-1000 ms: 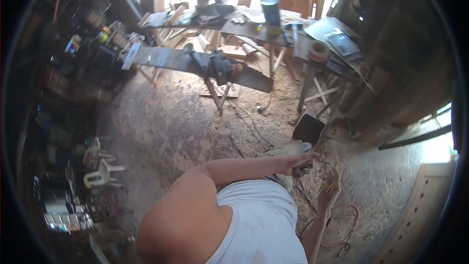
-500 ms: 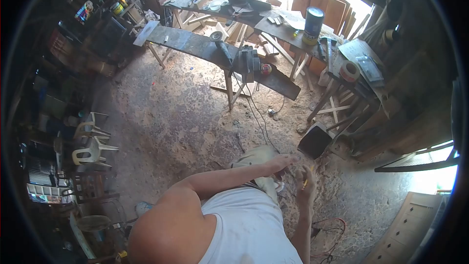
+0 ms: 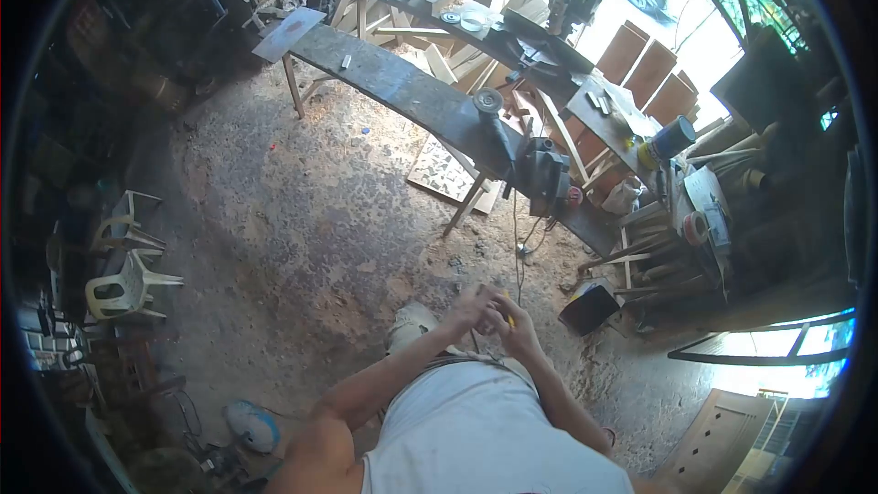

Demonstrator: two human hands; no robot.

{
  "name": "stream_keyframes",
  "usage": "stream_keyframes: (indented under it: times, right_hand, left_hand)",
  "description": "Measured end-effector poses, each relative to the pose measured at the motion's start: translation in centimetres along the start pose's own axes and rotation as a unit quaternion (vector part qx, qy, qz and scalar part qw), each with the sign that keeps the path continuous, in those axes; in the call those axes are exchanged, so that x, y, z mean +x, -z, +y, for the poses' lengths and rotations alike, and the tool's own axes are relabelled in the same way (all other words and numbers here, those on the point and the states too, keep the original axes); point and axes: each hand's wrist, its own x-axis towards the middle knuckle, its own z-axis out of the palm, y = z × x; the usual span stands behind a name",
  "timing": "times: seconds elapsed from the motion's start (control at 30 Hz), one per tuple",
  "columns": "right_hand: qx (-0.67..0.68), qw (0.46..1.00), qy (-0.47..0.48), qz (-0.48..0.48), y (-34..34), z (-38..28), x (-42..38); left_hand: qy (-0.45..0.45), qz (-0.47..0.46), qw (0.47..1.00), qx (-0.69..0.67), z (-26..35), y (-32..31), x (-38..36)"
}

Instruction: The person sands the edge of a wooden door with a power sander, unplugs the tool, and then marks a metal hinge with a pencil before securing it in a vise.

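Observation:
In front of my waist, my left hand (image 3: pixel 472 309) and my right hand (image 3: pixel 519 333) meet, with their fingertips touching or nearly so. A thin yellow pencil-like stick (image 3: pixel 510 321) shows at the fingers of my right hand, which are bent around it. The fingers of my left hand are curled and pressed together; whatever lies between them is too small to make out. Both hands are above the floor, well short of the long low bench (image 3: pixel 384 78). On that bench lie an angle grinder (image 3: pixel 494 123) and a dark power tool (image 3: pixel 549 174).
A cord (image 3: pixel 518 261) trails from the bench to the floor. Right of my hands is a black dustpan-like box (image 3: pixel 590 309). A side table carries a blue can (image 3: pixel 672 139) and a tape roll (image 3: pixel 695 228). Plastic chairs (image 3: pixel 128 288) stand left; a fan (image 3: pixel 251 425) is behind.
My hands have come together from being apart, moving left in view, and the yellow stick moved with my right hand. The view has turned, so the benches appear shifted.

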Motion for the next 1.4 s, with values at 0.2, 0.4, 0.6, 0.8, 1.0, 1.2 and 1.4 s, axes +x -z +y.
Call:
stream_keyframes:
  times: [0.2, 0.4, 0.6, 0.8, 1.0, 1.2, 1.4]
  right_hand:
    - [-0.091, 0.969, 0.068, -0.218, -8.8, -5.7, 10.1]
    - [-0.133, 0.937, 0.069, -0.316, -15.5, -7.7, 17.7]
    - [-0.150, 0.944, 0.147, -0.256, -19.2, -10.3, 26.7]
    - [-0.144, 0.958, 0.165, -0.183, -17.7, -14.4, 37.7]
    - [-0.162, 0.970, 0.154, -0.092, -16.9, -17.5, 41.8]
    - [0.061, 0.996, 0.039, 0.055, -15.8, -17.8, 42.9]
    - [0.080, 0.913, -0.004, 0.401, -15.9, -19.0, 36.7]
  left_hand:
    - [-0.052, 0.145, 0.980, -0.130, 3.4, 12.0, -3.5]
    - [-0.131, 0.194, 0.970, -0.070, 4.9, 20.3, -4.4]
    - [-0.084, 0.168, 0.980, -0.071, 13.9, 26.4, 0.0]
    - [-0.042, 0.106, 0.984, -0.135, 21.8, 31.5, 8.9]
    - [-0.061, 0.028, 0.991, -0.117, 29.6, 32.5, 15.0]
    - [0.063, -0.145, 0.986, -0.047, 34.2, 32.5, 20.9]
    - [0.283, -0.254, 0.924, -0.035, 36.5, 29.3, 24.5]
